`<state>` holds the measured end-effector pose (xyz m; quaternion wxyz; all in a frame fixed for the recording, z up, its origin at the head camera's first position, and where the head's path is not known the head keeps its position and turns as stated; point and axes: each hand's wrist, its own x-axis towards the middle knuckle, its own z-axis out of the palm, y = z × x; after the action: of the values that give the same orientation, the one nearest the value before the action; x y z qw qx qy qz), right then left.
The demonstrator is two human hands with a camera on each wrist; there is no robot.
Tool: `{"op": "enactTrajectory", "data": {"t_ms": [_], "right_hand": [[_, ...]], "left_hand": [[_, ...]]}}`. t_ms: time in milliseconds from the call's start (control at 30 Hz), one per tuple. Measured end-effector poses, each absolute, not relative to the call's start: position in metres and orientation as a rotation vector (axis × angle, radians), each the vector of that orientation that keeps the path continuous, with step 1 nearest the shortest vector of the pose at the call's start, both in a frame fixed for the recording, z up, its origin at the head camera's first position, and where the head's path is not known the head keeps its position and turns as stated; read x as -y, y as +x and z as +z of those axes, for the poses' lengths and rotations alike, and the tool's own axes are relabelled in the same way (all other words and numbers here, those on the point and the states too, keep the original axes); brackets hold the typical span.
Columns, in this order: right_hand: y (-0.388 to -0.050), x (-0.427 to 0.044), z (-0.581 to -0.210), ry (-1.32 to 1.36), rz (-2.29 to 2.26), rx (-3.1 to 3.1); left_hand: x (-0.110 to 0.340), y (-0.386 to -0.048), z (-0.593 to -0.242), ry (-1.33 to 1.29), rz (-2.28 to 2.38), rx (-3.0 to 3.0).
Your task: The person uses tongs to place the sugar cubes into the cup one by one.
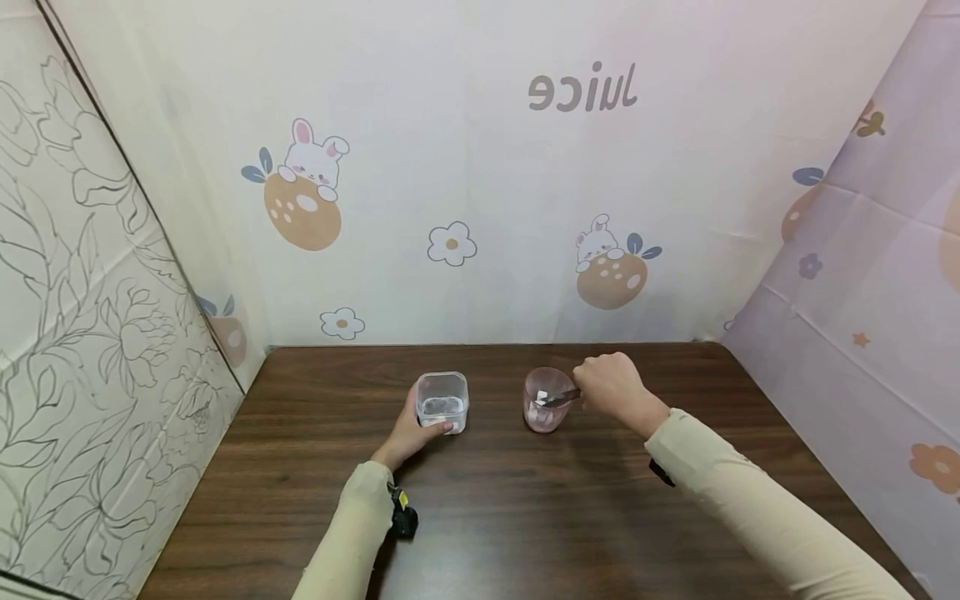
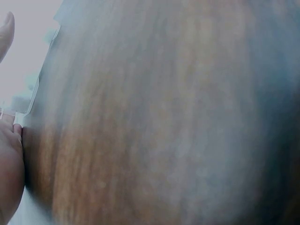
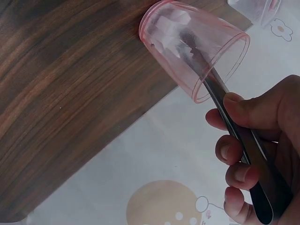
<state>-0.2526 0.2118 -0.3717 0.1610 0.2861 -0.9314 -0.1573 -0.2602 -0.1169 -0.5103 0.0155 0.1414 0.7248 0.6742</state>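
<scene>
My left hand (image 1: 407, 435) grips a clear square plastic container (image 1: 442, 387) from its left side, the thumb across its front. Some white pieces lie low in that container near the thumb. My right hand (image 1: 617, 392) holds dark metal tongs (image 3: 253, 154), fingers and thumb curled round the handle. The tongs reach through the mouth of a translucent pink cup (image 3: 161, 42), with their tips inside. Several white cubes (image 1: 536, 414) sit in the cup, and one white piece (image 1: 542, 397) is at the tips; whether it is pinched I cannot tell.
Both vessels stand toward the back of a dark wooden table (image 1: 480, 517). A pale printed curtain (image 1: 390, 167) hangs behind the table, with more patterned cloth at left and right. In the left wrist view the table is blurred.
</scene>
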Motion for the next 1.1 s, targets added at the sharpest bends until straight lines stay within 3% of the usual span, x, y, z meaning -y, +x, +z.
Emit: {"op": "enactTrajectory", "data": {"t_ms": [233,700,1100], "right_hand": [[-0.250,-0.214,-0.370,0.787,-0.446,2.680],[-0.237,-0.224,-0.336,0.717,-0.304,2.702],[-0.236,-0.218,-0.331,0.733,-0.166,2.673]], "left_hand": [[0.116,-0.254,-0.503,0.439,2.063,-2.274],[0.120,-0.271,-0.534,0.382,2.081,-2.299],[0.118,-0.256,-0.503,0.419,2.049,-2.261]]}}
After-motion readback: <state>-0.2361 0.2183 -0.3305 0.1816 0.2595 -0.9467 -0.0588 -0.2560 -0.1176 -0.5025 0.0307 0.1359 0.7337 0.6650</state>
